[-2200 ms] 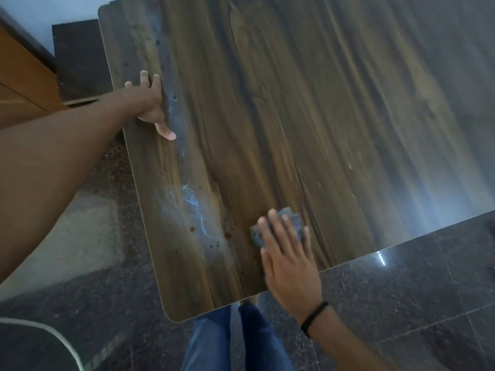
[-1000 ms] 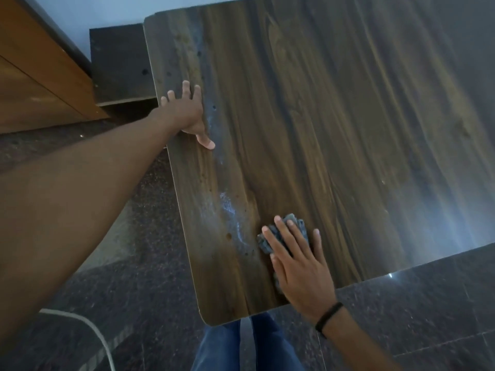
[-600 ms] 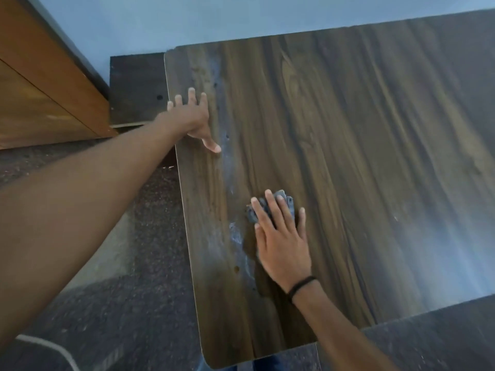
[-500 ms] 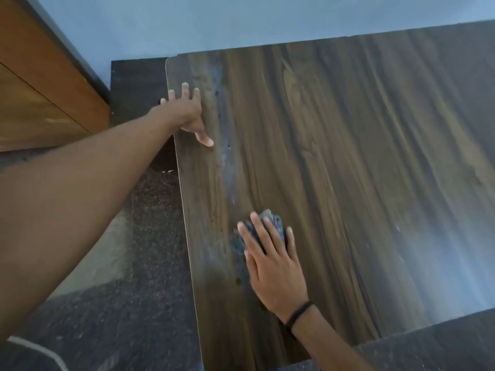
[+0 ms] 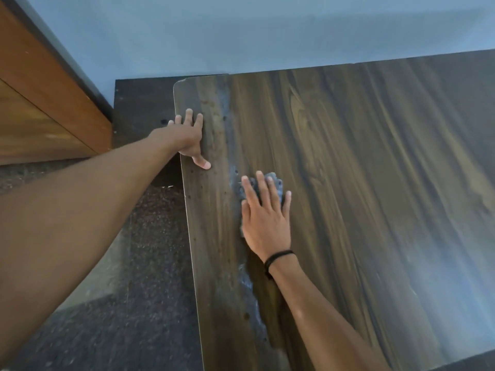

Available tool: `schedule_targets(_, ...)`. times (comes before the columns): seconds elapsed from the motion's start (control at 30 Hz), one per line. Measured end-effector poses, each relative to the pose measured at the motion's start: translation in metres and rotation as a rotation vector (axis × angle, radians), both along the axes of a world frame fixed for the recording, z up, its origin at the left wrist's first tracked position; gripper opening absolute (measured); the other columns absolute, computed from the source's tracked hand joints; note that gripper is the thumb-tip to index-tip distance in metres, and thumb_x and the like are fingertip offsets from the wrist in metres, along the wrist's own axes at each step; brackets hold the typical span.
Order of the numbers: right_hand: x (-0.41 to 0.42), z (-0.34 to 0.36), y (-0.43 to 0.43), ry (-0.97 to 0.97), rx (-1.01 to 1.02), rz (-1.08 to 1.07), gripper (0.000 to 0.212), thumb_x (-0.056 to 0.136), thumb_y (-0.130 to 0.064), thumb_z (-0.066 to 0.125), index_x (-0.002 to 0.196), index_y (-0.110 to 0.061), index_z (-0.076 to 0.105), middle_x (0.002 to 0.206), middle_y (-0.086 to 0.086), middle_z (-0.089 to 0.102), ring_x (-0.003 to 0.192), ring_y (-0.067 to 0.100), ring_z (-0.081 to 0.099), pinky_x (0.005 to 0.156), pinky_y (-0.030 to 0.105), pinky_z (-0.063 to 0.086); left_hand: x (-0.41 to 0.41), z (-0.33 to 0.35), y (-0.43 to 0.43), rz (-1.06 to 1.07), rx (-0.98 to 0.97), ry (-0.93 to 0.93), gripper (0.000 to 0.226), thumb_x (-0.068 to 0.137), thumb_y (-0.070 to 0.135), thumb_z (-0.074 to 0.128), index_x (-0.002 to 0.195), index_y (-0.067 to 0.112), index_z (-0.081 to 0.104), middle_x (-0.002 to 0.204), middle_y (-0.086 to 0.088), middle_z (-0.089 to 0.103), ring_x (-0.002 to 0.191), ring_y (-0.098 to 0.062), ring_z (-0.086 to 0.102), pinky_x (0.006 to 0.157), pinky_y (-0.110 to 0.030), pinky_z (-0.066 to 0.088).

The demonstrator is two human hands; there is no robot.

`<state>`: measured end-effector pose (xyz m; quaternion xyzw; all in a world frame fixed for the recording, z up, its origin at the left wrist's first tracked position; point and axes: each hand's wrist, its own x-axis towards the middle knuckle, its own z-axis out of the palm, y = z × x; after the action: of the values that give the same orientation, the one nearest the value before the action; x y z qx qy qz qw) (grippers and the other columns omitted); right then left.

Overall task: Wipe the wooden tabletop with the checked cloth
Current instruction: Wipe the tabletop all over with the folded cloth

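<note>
The dark wooden tabletop (image 5: 361, 183) fills the right side of the head view. My right hand (image 5: 265, 218) lies flat on the bunched grey checked cloth (image 5: 276, 184), fingers straight, pressing it to the wood near the left edge. Only the cloth's far end shows past my fingertips. My left hand (image 5: 187, 137) rests on the table's left edge near the far corner, fingers straight on top and thumb lying on the surface. A pale wet streak (image 5: 249, 285) runs along the wood left of my right arm, with small dark spots around it.
A blue wall (image 5: 241, 30) stands behind the table. A brown wooden cabinet (image 5: 40, 108) is at the far left, and a dark low board (image 5: 142, 108) sits behind the table's corner. Dark speckled floor (image 5: 150, 263) lies left of the table.
My right hand has slid the cloth away from me along the streak, toward the far left corner. My left hand stays on the left edge. The view has tilted up, showing more wall.
</note>
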<state>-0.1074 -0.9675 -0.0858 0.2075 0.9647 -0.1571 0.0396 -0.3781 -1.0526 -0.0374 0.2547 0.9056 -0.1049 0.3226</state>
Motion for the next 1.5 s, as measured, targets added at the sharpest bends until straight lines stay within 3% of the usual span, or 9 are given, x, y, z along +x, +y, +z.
schedule_targets(0.13, 0.007, -0.007, 0.013, 0.044, 0.063, 0.225, 0.052, 0.108, -0.041, 0.018, 0.16, -0.041, 0.013, 0.17, -0.008, 0.011, 0.156, 0.015, 0.001, 0.124, 0.057, 0.004, 0.002, -0.003, 0.002, -0.024, -0.014, 0.004, 0.146, 0.062, 0.064, 0.079, 0.149, 0.011, -0.026, 0.156, -0.016, -0.029, 0.147, -0.041, -0.011, 0.119, -0.051, 0.002)
schedule_targets(0.57, -0.097, 0.006, 0.021, 0.012, 0.037, 0.033, 0.054, 0.109, -0.038, 0.024, 0.161, -0.038, 0.013, 0.171, -0.007, 0.004, 0.157, 0.016, -0.003, 0.125, 0.057, -0.001, -0.003, -0.005, -0.005, -0.016, 0.025, -0.027, 0.145, 0.063, 0.064, 0.078, 0.148, 0.014, -0.029, 0.154, -0.013, -0.035, 0.146, -0.038, -0.018, 0.118, -0.048, -0.003)
schedule_targets(0.7, -0.068, -0.006, 0.019, 0.059, 0.083, 0.17, 0.053, 0.108, -0.041, 0.021, 0.16, -0.042, 0.01, 0.17, -0.009, 0.005, 0.156, 0.014, -0.003, 0.122, 0.055, -0.006, 0.001, -0.007, -0.004, -0.034, 0.011, -0.002, 0.146, 0.063, 0.065, 0.077, 0.148, 0.013, -0.029, 0.154, -0.013, -0.034, 0.146, -0.038, -0.017, 0.118, -0.048, -0.003)
schedule_targets(0.83, -0.132, 0.0, 0.033, 0.029, 0.014, 0.026, 0.053, 0.109, -0.039, 0.023, 0.161, -0.039, 0.012, 0.171, -0.006, 0.003, 0.156, 0.016, -0.005, 0.123, 0.057, -0.006, 0.0, -0.002, -0.003, -0.041, 0.011, 0.003, 0.144, 0.065, 0.065, 0.077, 0.148, 0.011, -0.029, 0.155, -0.015, -0.032, 0.147, -0.039, -0.015, 0.119, -0.048, -0.002)
schedule_targets(0.97, -0.134, -0.009, 0.041, 0.067, 0.049, 0.184, 0.053, 0.109, -0.041, 0.02, 0.16, -0.042, 0.009, 0.17, -0.009, 0.002, 0.156, 0.013, -0.007, 0.123, 0.056, -0.007, 0.007, -0.002, -0.007, -0.073, 0.025, 0.034, 0.142, 0.067, 0.065, 0.075, 0.148, 0.01, -0.028, 0.155, -0.017, -0.032, 0.147, -0.039, -0.014, 0.119, -0.048, -0.002)
schedule_targets(1.1, -0.207, 0.004, 0.07, 0.06, -0.008, 0.04, 0.053, 0.108, -0.036, 0.022, 0.161, -0.036, 0.013, 0.171, -0.003, 0.005, 0.157, 0.018, -0.002, 0.121, 0.057, -0.006, 0.001, -0.002, -0.005, -0.07, 0.02, 0.016, 0.143, 0.067, 0.064, 0.076, 0.147, 0.009, -0.029, 0.154, -0.017, -0.034, 0.146, -0.04, -0.016, 0.119, -0.048, -0.002)
schedule_targets(1.23, -0.21, -0.01, 0.067, 0.1, 0.027, 0.25, 0.052, 0.109, -0.038, 0.02, 0.16, -0.038, 0.012, 0.17, -0.005, 0.005, 0.157, 0.018, -0.001, 0.123, 0.055, -0.007, 0.005, -0.008, -0.006, -0.066, 0.03, 0.023, 0.145, 0.066, 0.064, 0.077, 0.146, 0.009, -0.03, 0.153, -0.016, -0.035, 0.146, -0.039, -0.017, 0.119, -0.047, -0.003)
schedule_targets(1.4, -0.277, 0.003, 0.087, 0.061, -0.018, 0.117, 0.053, 0.109, -0.038, 0.021, 0.161, -0.037, 0.012, 0.171, -0.003, 0.002, 0.157, 0.02, -0.003, 0.121, 0.052, -0.01, -0.001, -0.01, -0.01, -0.049, 0.072, 0.014, 0.147, 0.064, 0.064, 0.078, 0.145, 0.006, -0.031, 0.153, -0.013, -0.037, 0.145, -0.037, -0.02, 0.118, -0.047, -0.005)
schedule_targets(1.5, -0.27, -0.009, 0.082, 0.101, 0.014, 0.326, 0.052, 0.109, -0.039, 0.021, 0.16, -0.038, 0.013, 0.171, -0.004, 0.005, 0.157, 0.02, -0.001, 0.12, 0.05, -0.011, 0.004, -0.012, -0.014, -0.057, 0.095, 0.007, 0.147, 0.065, 0.064, 0.077, 0.146, 0.005, -0.03, 0.153, -0.014, -0.036, 0.145, -0.037, -0.021, 0.118, -0.046, -0.005)
